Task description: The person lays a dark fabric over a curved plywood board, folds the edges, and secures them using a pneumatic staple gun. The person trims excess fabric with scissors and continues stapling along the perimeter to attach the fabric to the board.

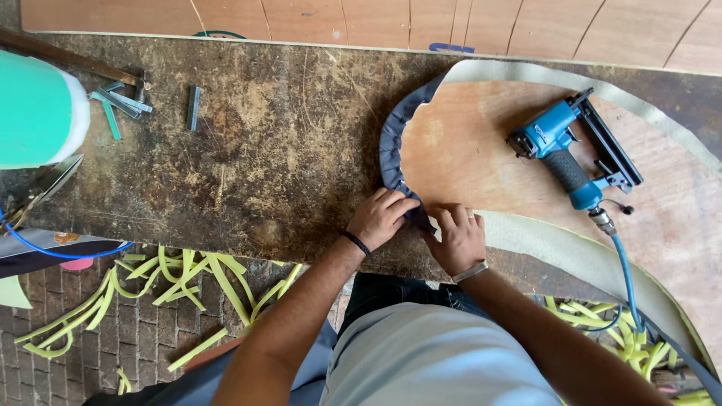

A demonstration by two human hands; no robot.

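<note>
Near edge: left hand (pixel 382 218) and right hand (pixel 456 239) side by side, both pressing on the dark fabric (pixel 393 143) where it wraps over the rim of the round board (pixel 481 158). Left grip clenched on a fabric fold, fingers curled over it. Right grip flat, fingers spread on board and fabric edge, not closed round anything. Fabric runs pleated from the hands up along the board's left rim. Foam strip (pixel 556 248) curves just right of the right hand, under the board. Blue stapler (pixel 575 146) lies on the board, well apart from hands, hose (pixel 624 278) trailing down right. Worn surface (pixel 263 150) carries it all. Far left: staple strips (pixel 194 107), green roll (pixel 34 109). Yellow offcuts (pixel 173 282) on brick floor.
</note>
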